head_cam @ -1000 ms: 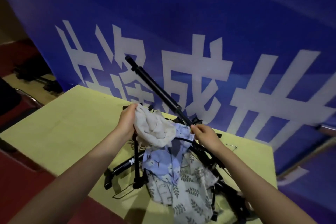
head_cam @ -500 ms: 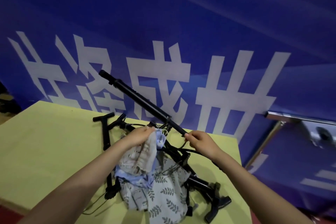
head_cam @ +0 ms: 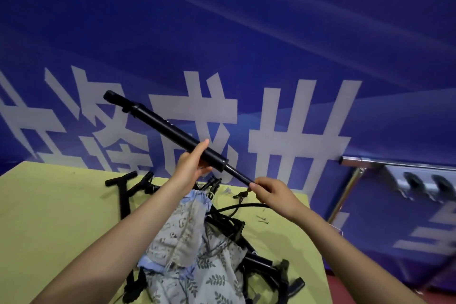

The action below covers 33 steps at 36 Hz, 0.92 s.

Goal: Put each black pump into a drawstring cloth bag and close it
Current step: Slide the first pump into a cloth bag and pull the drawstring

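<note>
A long black pump (head_cam: 170, 131) is held up in the air, slanting from upper left down to the right, in front of the blue banner. My left hand (head_cam: 191, 166) grips the lower end of its thick barrel. My right hand (head_cam: 267, 191) pinches the thin rod that sticks out below the barrel. Under my arms a heap of patterned cloth bags (head_cam: 195, 242) lies on the yellow-green table (head_cam: 61, 217), one with leaf print, one pale blue. More black pumps (head_cam: 266, 266) lie tangled under and beside the bags.
A blue banner with large white characters (head_cam: 271, 118) rises right behind the table. A metal rail and post (head_cam: 355, 180) stand to the right of the table's corner. One pump with a T-handle (head_cam: 123, 192) lies left of the heap. Small metal clips (head_cam: 262, 220) lie near the right edge.
My left hand has let go of the cloth bag and moved up to grip the pump's barrel. The pump has risen higher off the heap. The bag has dropped onto the pile.
</note>
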Tool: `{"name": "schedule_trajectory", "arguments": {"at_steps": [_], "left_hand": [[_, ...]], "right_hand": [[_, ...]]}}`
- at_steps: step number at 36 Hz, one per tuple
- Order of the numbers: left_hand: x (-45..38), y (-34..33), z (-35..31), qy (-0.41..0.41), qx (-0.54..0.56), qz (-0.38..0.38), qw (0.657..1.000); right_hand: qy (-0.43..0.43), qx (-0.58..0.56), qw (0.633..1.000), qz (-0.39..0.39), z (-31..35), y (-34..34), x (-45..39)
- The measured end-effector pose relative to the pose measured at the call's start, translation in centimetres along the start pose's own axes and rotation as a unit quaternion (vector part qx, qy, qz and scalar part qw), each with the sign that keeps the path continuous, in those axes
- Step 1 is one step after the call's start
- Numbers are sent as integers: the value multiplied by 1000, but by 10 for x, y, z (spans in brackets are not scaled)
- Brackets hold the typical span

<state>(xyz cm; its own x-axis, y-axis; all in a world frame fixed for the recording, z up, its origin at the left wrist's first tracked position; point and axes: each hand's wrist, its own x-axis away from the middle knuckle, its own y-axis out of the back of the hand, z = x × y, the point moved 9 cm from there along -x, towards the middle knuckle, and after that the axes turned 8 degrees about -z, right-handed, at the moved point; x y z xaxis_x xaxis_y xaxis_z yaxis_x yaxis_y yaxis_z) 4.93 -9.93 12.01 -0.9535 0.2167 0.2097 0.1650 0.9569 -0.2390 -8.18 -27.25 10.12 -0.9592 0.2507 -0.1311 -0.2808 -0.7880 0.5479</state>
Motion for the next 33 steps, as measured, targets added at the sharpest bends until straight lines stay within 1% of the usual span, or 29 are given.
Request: {"name": "schedule_trajectory", "arguments": {"at_steps": [3, 6, 8, 9, 10, 11, 13, 14, 15, 17, 19, 22, 24, 26, 28, 31, 33], "left_hand": [[-1, 0, 10, 20, 10, -4, 1000], [-2, 7, 19, 33, 22, -22, 999], [-5, 11, 19, 34, 35, -36, 998], [-6, 14, 19, 33, 41, -41, 998], [-8, 15, 19, 32, 47, -43, 997], [-9, 16, 18, 31, 52, -44, 997], [-10, 15, 18, 30, 65, -41, 997], [-9, 14, 19, 31, 71, -41, 996], [-8, 13, 20, 30, 77, -41, 996], [-5, 11, 22, 29, 87, -45, 995], [-4, 10, 24, 31, 103, -48, 993], [-3, 11, 26, 34, 103, -43, 993], [-1, 13, 28, 33, 97, -44, 994], [0, 17, 29, 32, 107, -55, 992], [2, 20, 30, 35, 122, -61, 990], [6, 20, 35, 44, 147, -66, 986], [9, 19, 38, 50, 162, -61, 984]], "right_hand": [[3, 101, 995, -18, -19, 8, -1], [-8, 219, 975, -28, -47, 24, -5], [-32, 301, 952, -44, -72, 40, -5], [-53, 328, 941, -60, -85, 50, -3], [-80, 330, 937, -85, -99, 62, 0], [-110, 302, 940, -114, -113, 73, 5], [-183, 193, 949, -171, -135, 89, 18], [-218, 138, 948, -184, -144, 92, 24], [-243, 88, 948, -184, -148, 91, 29], [-271, 19, 950, -157, -149, 84, 37], [-285, -1, 951, -117, -145, 75, 45], [-292, 16, 953, -81, -145, 64, 54], [-293, 10, 953, -79, -147, 58, 57], [-300, -28, 949, -90, -146, 51, 59], [-312, -123, 933, -129, -142, 45, 60], [-319, -323, 866, -210, -134, 38, 60], [-298, -393, 839, -229, -129, 35, 55]]}}
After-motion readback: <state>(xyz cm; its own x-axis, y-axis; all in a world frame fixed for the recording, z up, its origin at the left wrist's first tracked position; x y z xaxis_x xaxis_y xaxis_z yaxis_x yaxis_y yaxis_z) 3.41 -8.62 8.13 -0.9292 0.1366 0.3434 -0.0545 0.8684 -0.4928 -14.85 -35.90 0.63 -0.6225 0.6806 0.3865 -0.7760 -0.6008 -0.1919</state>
